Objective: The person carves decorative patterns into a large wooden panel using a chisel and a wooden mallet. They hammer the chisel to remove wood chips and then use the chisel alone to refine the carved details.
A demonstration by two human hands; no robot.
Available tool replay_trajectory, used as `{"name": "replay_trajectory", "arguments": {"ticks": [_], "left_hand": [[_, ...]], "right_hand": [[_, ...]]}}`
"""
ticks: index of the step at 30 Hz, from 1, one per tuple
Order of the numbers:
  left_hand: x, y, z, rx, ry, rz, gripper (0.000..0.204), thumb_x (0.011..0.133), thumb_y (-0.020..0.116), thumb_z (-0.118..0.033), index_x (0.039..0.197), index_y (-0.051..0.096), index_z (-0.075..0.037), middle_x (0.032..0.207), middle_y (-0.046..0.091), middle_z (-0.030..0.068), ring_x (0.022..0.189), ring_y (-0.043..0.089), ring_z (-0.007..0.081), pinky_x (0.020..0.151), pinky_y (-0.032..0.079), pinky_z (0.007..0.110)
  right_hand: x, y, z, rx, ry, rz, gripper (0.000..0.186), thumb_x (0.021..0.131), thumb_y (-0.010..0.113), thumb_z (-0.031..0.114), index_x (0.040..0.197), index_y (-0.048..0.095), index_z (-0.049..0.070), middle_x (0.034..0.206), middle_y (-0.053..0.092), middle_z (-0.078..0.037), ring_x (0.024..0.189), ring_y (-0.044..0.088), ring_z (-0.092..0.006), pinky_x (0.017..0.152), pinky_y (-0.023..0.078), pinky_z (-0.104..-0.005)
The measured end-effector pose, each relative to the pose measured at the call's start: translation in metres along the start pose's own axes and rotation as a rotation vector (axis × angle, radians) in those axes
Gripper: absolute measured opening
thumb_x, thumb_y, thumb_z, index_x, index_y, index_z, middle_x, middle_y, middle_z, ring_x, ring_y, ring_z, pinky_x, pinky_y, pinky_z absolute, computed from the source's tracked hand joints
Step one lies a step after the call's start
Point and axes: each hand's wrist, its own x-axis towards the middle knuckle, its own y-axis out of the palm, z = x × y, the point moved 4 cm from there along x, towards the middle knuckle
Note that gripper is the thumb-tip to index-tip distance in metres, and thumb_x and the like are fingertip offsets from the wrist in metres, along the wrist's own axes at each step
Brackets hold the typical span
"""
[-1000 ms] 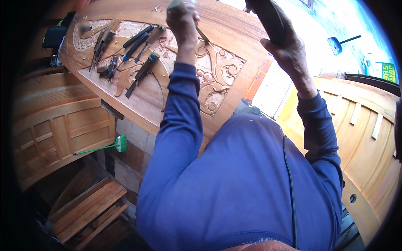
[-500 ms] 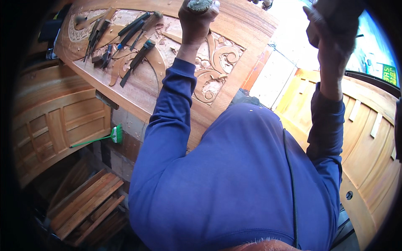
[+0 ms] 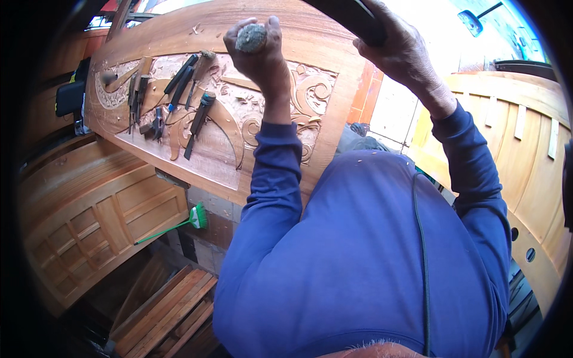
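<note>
My left hand is closed around an upright carving chisel, whose worn, frayed handle end points up at me; its blade is hidden beneath the fist. Under it lies a wooden door panel carved with raised scrolls and leaf shapes. Up at the right, my right hand grips a dark mallet, partly cut off by the top edge. The two tools are apart. Left of my left hand, several dark chisels and a small hammer-like tool rest on the panel among shavings.
A black case sits by the panel's far left end. Below left are a panelled door, a green broom and stacked boards. Another pale wooden door leans at the right.
My right hand has come leftward with the mallet, nearer to my left hand. My left hand still grips the chisel. The whole view has shifted, showing more of the panel's far side.
</note>
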Motion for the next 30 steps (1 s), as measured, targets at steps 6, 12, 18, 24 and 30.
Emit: {"name": "replay_trajectory", "arguments": {"ticks": [6,12,18,24,30], "left_hand": [[0.031,-0.015,0.002,-0.041,-0.189,-0.233,0.029,0.092,0.075,-0.012,0.077,0.051,-0.013,0.061,0.051,-0.0031,0.047,0.045,0.0053,0.043,0.035,0.022],[-0.016,-0.024,0.001,-0.045,-0.055,-0.178,0.022,0.093,0.07,-0.009,0.086,0.05,-0.009,0.067,0.055,0.001,0.05,0.049,0.0081,0.044,0.04,0.022],[-0.011,-0.024,-0.005,-0.102,-0.175,-0.059,0.02,0.09,0.071,-0.007,0.092,0.051,-0.01,0.069,0.055,0.0022,0.057,0.053,0.0095,0.046,0.044,0.023],[-0.014,-0.022,0.001,-0.087,-0.173,0.018,0.02,0.094,0.066,-0.003,0.094,0.047,-0.01,0.08,0.055,0.0025,0.056,0.048,0.0081,0.05,0.041,0.025],[-0.018,-0.042,0.021,0.049,-0.169,0.056,0.029,0.089,0.072,0.001,0.112,0.056,-0.004,0.102,0.062,0.0041,0.086,0.061,0.0149,0.079,0.052,0.032]], "right_hand": [[-0.031,0.0,-0.024,0.17,0.217,-0.103,0.082,0.083,0.073,0.002,0.158,0.041,0.013,0.145,0.058,-0.019,0.129,0.059,-0.0284,0.107,0.048,-0.0393],[-0.034,-0.024,-0.027,0.387,0.037,-0.183,0.085,0.083,0.074,-0.002,0.159,0.036,0.005,0.155,0.049,-0.017,0.143,0.048,-0.027,0.117,0.04,-0.0388],[-0.008,-0.055,-0.001,0.214,-0.103,-0.331,0.085,0.083,0.075,-0.003,0.158,0.035,0.003,0.146,0.054,-0.013,0.135,0.052,-0.0232,0.112,0.044,-0.0386],[0.035,-0.067,0.027,0.412,-0.35,-0.455,0.077,0.086,0.07,0.0,0.155,0.038,0.015,0.133,0.06,-0.012,0.114,0.062,-0.0244,0.093,0.052,-0.0393],[0.035,0.02,0.018,-0.437,-0.493,0.006,0.073,0.092,0.064,0.006,0.153,0.047,0.044,0.113,0.069,-0.006,0.084,0.072,-0.0278,0.067,0.059,-0.0405]]}}
